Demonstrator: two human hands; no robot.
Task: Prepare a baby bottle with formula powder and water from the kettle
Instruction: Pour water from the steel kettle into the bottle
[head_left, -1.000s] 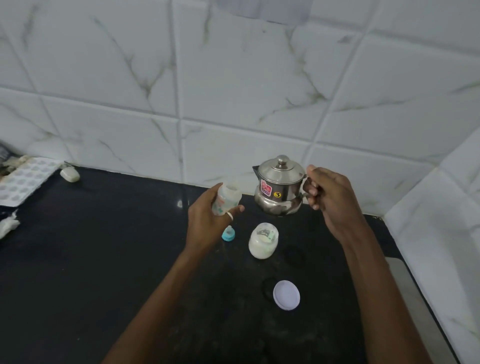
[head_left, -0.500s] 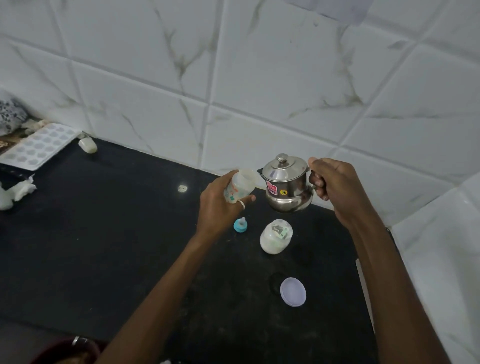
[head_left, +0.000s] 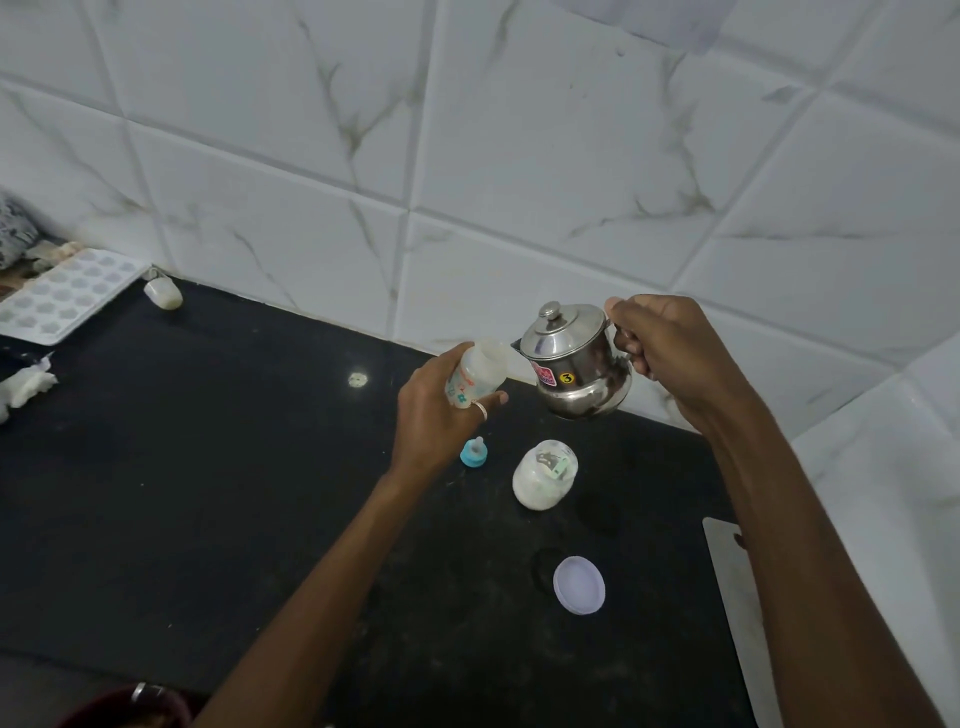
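Black counter (head_left: 208, 467) below, my left hand (head_left: 431, 421) wraps the open baby bottle (head_left: 475, 374), tilting its mouth to the spout. My right hand (head_left: 670, 358) is closed on the kettle (head_left: 576, 364) handle, lifted for pouring.

Black speckled counter (head_left: 208, 467). White tiles (head_left: 519, 156) veined grey-brown. Silver kettle (head_left: 576, 364), pink and yellow stickers. Translucent bottle (head_left: 475, 374) printed in teal and red. Teal nipple ring (head_left: 474, 454). White powder jar (head_left: 543, 475). Pale lilac lid (head_left: 579, 584).
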